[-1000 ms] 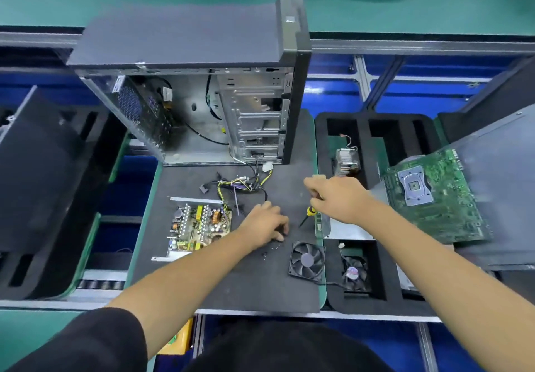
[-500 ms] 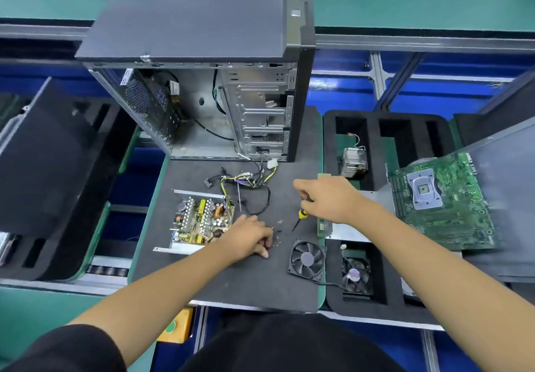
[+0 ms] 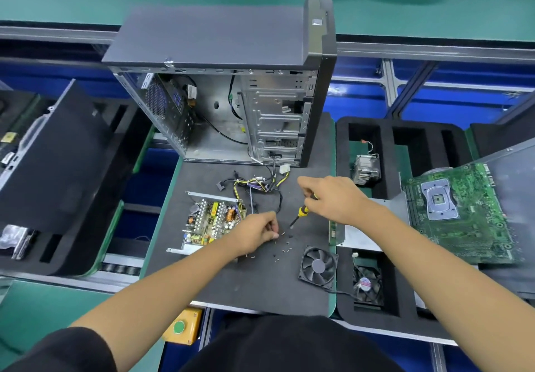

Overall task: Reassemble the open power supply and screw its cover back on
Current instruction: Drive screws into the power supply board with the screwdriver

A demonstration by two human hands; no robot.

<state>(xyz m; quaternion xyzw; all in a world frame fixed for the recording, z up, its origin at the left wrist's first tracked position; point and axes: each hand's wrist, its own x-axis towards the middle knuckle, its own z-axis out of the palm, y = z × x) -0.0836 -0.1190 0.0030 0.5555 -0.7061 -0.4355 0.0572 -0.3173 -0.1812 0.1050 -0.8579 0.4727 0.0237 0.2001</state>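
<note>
The open power supply (image 3: 212,221) lies on the dark mat (image 3: 254,282), its circuit board bare, with a cable bundle (image 3: 254,184) trailing toward the case. Several loose screws (image 3: 285,245) are scattered on the mat right of it. My left hand (image 3: 256,232) rests beside the board with fingertips curled at the screws; whether it pinches one I cannot tell. My right hand (image 3: 333,197) grips a yellow-and-black screwdriver (image 3: 301,213), tip pointing down at the screws. The metal cover plate (image 3: 359,237) lies partly under my right forearm.
An open computer case (image 3: 240,96) stands behind the mat. A black fan (image 3: 318,266) lies at the mat's right edge. Foam trays on the right hold a heatsink (image 3: 365,168), a small fan (image 3: 366,284) and a green motherboard (image 3: 460,212). A black foam tray (image 3: 58,168) sits left.
The view shifted. My left hand slid slightly left along the screws, beside the board. My right hand tilted the screwdriver so more of its shaft shows, tip near the screws.
</note>
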